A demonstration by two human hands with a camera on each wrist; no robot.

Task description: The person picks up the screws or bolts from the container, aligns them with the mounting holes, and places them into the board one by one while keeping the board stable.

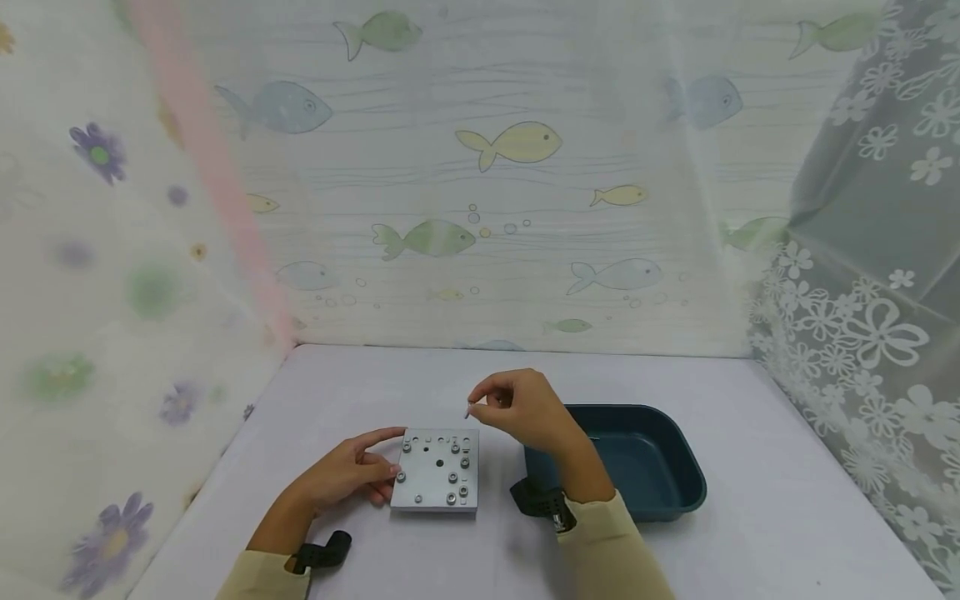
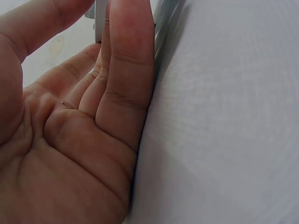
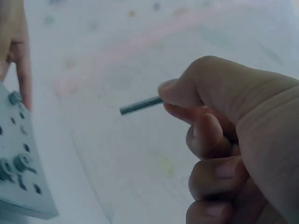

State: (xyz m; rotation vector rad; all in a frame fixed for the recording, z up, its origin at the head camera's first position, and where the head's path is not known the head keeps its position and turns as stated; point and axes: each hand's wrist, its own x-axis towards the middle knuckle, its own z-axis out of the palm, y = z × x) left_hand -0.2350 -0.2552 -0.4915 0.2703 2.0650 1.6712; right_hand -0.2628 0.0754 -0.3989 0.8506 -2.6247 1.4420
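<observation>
A square silver metal block lies flat on the white table. Several socket-head screws stand in its top face, among some bare holes. At the block's left edge my left hand holds it, the index finger reaching to the far left corner and the thumb at the side. Raised beyond the block's far right corner, my right hand pinches a thin dark metal pin between thumb and index finger. The pin points away from the fingertips; its other end is hidden in the grip.
A dark blue plastic tray stands right of the block, partly behind my right forearm. Something small and thin shows inside near its far left. Fish-patterned curtain rises behind the table, with more curtain on both sides.
</observation>
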